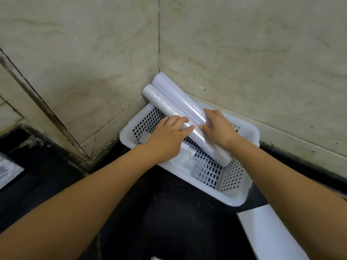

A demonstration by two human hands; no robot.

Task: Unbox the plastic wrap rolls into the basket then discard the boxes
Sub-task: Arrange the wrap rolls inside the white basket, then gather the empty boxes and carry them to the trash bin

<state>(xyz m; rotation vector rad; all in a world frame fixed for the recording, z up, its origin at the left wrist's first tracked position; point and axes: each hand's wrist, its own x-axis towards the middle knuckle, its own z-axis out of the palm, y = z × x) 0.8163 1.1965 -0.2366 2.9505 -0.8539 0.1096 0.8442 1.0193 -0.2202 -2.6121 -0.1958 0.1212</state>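
Against the corner where two tiled walls [244, 53] meet, on a dark counter [159, 212]: white perforated basket [238, 200], tucked tight into the angle. Two rolls [169, 98] laid side by side across it, long axes running from the far corner down toward the near right — far ends jutting up over the rim against the wall, near end of the front roll dipping inside, close to the right side wall. Too long to lie flat along this diagonal, by the look of it. Some clear wrapping or smaller packs on the basket floor beneath; hard to tell which.

Left hand [167, 139] flat over the front roll, fingers draped across it, pressing more than gripping. Right hand [218, 128] on the rear roll from the other side, fingers curled at its flank. Hands close together near the rolls' middle, one on each, neither closed tight round anything.

Likely step: settling both rolls down into the basket. Key relation: rolls straight ahead of both hands, axes slanting away to the left, so a turn toward the basket's long side looks needed for them to drop in. Left hand nearer the raised far ends, right nearer the sunk end.

White box [266, 233] flat at lower right, well apart, not yet discarded.
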